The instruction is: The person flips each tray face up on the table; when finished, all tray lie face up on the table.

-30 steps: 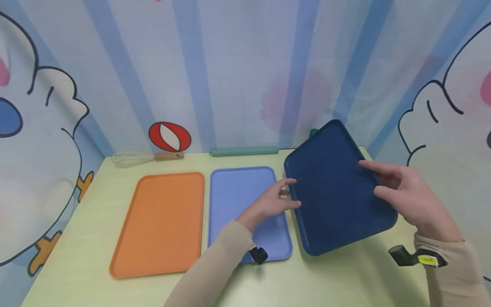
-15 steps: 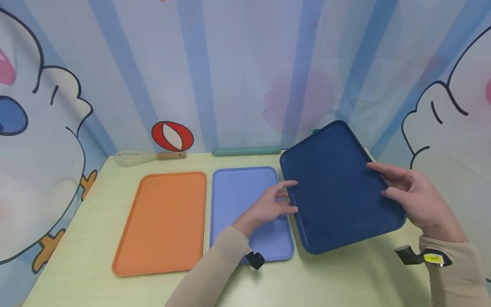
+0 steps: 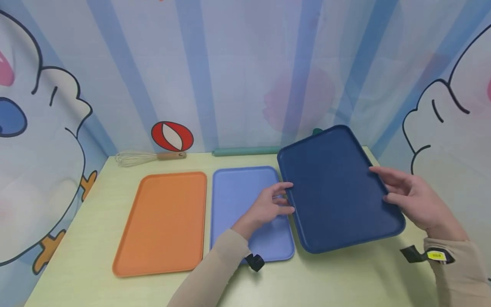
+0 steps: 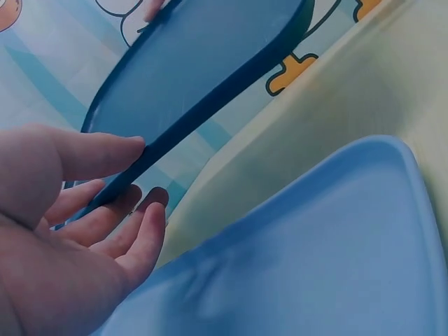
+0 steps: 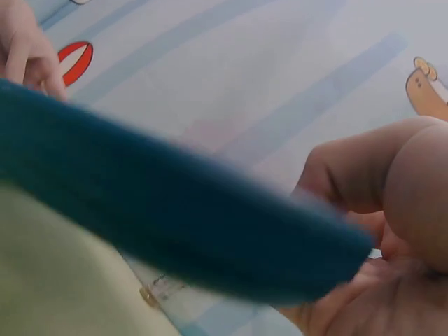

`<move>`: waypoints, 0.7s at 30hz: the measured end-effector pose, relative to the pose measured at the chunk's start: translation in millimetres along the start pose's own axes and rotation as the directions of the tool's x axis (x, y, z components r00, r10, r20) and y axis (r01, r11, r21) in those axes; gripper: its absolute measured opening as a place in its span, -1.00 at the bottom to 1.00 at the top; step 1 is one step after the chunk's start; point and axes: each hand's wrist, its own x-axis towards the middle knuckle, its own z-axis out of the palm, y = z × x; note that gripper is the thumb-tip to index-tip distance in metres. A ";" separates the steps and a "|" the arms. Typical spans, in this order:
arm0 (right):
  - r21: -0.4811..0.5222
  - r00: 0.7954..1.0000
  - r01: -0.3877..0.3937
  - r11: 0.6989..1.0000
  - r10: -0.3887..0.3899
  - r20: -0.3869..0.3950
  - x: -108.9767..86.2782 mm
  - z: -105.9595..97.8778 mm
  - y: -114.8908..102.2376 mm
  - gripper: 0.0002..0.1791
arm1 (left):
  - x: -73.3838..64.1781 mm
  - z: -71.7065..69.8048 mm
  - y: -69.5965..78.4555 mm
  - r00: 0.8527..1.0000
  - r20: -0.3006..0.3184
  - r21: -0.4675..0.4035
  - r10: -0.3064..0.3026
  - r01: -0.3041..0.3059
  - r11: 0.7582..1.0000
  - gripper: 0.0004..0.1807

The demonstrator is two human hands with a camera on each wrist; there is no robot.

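Observation:
A dark blue tray (image 3: 341,187) is held tilted above the right side of the table, its right side raised. My left hand (image 3: 266,205) pinches its left rim, thumb on the inner face and fingers beneath, as the left wrist view shows with the tray's edge (image 4: 210,105) between them. On the opposite rim, my right hand (image 3: 418,202) grips with the thumb on the near face; its other fingertips are partly hidden behind the tray. Below my left hand a light blue tray (image 3: 241,192) lies flat, and an orange tray (image 3: 165,221) lies to its left.
Along the table's back edge lie a whisk (image 3: 149,157) with a wooden handle and a green rolling pin (image 3: 245,151). A small green thing (image 3: 317,131) peeks out behind the dark blue tray. A printed curtain (image 3: 238,76) surrounds the table (image 3: 88,238).
The dark blue tray has tipped somewhat flatter and shifted slightly. My right hand has moved a little to the right and down with it. The other trays stay put.

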 end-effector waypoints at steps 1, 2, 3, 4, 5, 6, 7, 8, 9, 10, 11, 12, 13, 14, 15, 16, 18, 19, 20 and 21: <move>-0.027 1.000 -0.010 1.000 0.010 0.002 0.0 -0.9 1.9 -0.28 | 0.3 0.1 -0.1 1.000 -0.005 -0.003 0.000 0.000 1.000 -0.26; -0.063 1.000 -0.023 0.998 0.023 0.002 0.2 -1.7 3.9 -0.28 | 0.4 0.1 -0.1 1.000 -0.010 -0.004 -0.001 0.001 1.000 -0.26; -0.093 0.999 -0.038 0.995 0.038 0.000 0.4 -2.3 5.9 -0.29 | 0.6 0.2 -0.3 1.000 -0.014 -0.006 -0.002 0.002 1.000 -0.26; -0.135 0.999 -0.054 0.989 0.054 -0.005 0.6 -2.7 7.7 -0.29 | 0.9 0.3 -0.6 1.000 -0.018 -0.010 -0.003 0.003 1.000 -0.25; -0.174 0.997 -0.073 0.982 0.072 -0.011 1.1 -3.0 9.7 -0.29 | 1.2 0.4 -0.9 1.000 -0.022 -0.009 -0.004 0.003 1.000 -0.25; -0.198 0.996 -0.086 0.977 0.086 -0.009 1.5 -3.5 11.6 -0.29 | 1.4 0.4 -1.3 1.000 -0.025 -0.008 -0.004 0.004 1.000 -0.25; -0.221 0.995 -0.103 0.970 0.103 -0.010 2.3 -3.8 13.5 -0.28 | 1.4 0.5 -1.5 1.000 -0.028 -0.007 -0.003 0.003 1.000 -0.25; -0.236 0.992 -0.124 0.964 0.125 -0.012 3.5 -4.2 15.4 -0.27 | 1.4 0.5 -1.7 1.000 -0.030 -0.004 -0.001 0.001 1.000 -0.26; -0.243 0.989 -0.147 0.959 0.150 -0.010 4.6 -4.5 17.2 -0.26 | 1.3 0.6 -1.7 1.000 -0.032 -0.003 0.000 0.000 1.000 -0.26; -0.251 0.986 -0.164 0.954 0.168 -0.005 5.8 -5.0 18.9 -0.25 | 1.0 0.6 -1.4 0.999 -0.032 -0.003 0.002 -0.002 1.000 -0.26; -0.255 0.982 -0.183 0.949 0.189 -0.001 7.2 -5.3 20.7 -0.24 | 0.9 0.5 -1.3 0.999 -0.033 0.000 0.002 -0.002 1.000 -0.26; -0.255 0.978 -0.198 0.946 0.207 0.007 8.3 -5.7 22.3 -0.22 | 0.6 0.5 -1.0 0.999 -0.033 0.001 0.003 -0.003 1.000 -0.26; -0.252 0.975 -0.211 0.945 0.221 0.012 9.4 -5.9 24.2 -0.22 | 0.1 0.5 -0.6 0.999 -0.032 0.003 0.002 -0.002 1.000 -0.27; -0.247 0.972 -0.221 0.943 0.232 0.016 10.3 -6.2 26.2 -0.22 | -0.2 0.4 -0.1 1.000 -0.031 0.004 0.002 -0.002 1.000 -0.27; -0.246 0.971 -0.227 0.942 0.239 0.020 10.9 -6.4 27.8 -0.22 | -0.7 0.4 0.4 1.000 -0.030 0.007 0.001 -0.001 1.000 -0.27; -0.249 0.970 -0.228 0.941 0.241 0.022 11.4 -6.6 29.6 -0.22 | -1.1 0.3 0.6 1.000 -0.028 0.009 0.000 0.001 1.000 -0.27; -0.248 0.970 -0.226 0.942 0.240 0.028 11.7 -7.1 33.3 -0.24 | -1.8 0.1 1.0 1.000 -0.023 0.015 -0.001 0.002 1.000 -0.27; -0.250 0.971 -0.223 0.942 0.238 0.031 11.9 -7.2 35.1 -0.25 | -2.1 0.0 1.0 1.000 -0.021 0.015 -0.002 0.003 1.000 -0.26; -0.251 0.971 -0.223 0.942 0.238 0.032 12.1 -7.3 36.6 -0.25 | -2.2 -0.1 1.0 1.000 -0.019 0.015 -0.002 0.003 1.000 -0.26; -0.255 0.971 -0.222 0.941 0.238 0.033 12.4 -7.4 38.0 -0.26 | -2.2 -0.2 0.7 1.000 -0.015 0.017 -0.002 0.002 1.000 -0.26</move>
